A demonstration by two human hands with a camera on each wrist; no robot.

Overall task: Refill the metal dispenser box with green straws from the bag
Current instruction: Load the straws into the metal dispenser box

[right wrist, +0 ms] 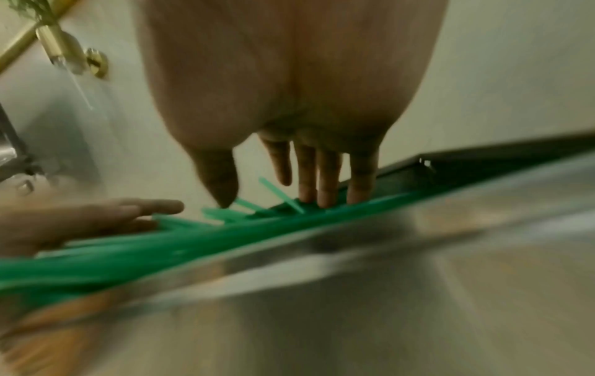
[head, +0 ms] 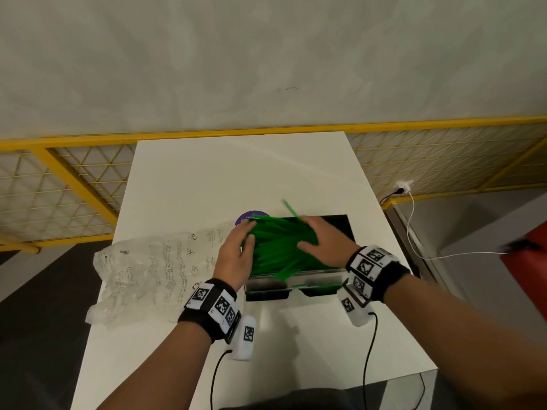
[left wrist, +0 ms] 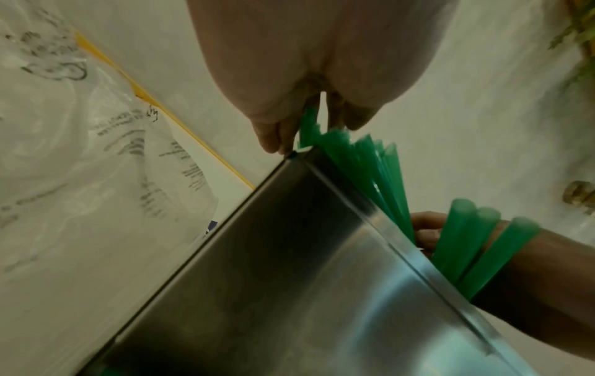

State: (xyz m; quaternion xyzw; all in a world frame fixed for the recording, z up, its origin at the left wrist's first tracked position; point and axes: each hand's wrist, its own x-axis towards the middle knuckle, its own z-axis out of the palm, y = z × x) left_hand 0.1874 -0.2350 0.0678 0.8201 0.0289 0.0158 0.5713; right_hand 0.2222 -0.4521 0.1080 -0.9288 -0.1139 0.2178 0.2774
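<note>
A heap of green straws (head: 278, 247) lies across the open top of the metal dispenser box (head: 296, 287) in the middle of the white table (head: 207, 179). My left hand (head: 236, 255) lies flat on the heap's left end, fingers straight. My right hand (head: 322, 244) presses on the right side with straight fingers (right wrist: 325, 178) touching the straws (right wrist: 128, 251). One straw (head: 290, 209) sticks up behind the box. In the left wrist view straw ends (left wrist: 364, 152) jut over the box's steel wall (left wrist: 289, 267). The clear printed bag (head: 151, 270) lies crumpled to the left.
A purple round thing (head: 251, 216) peeks out behind the box's left corner. A yellow mesh railing (head: 74, 179) runs behind the table. A white cable and plug (head: 405, 187) hang at the right, beside a red object (head: 529, 250).
</note>
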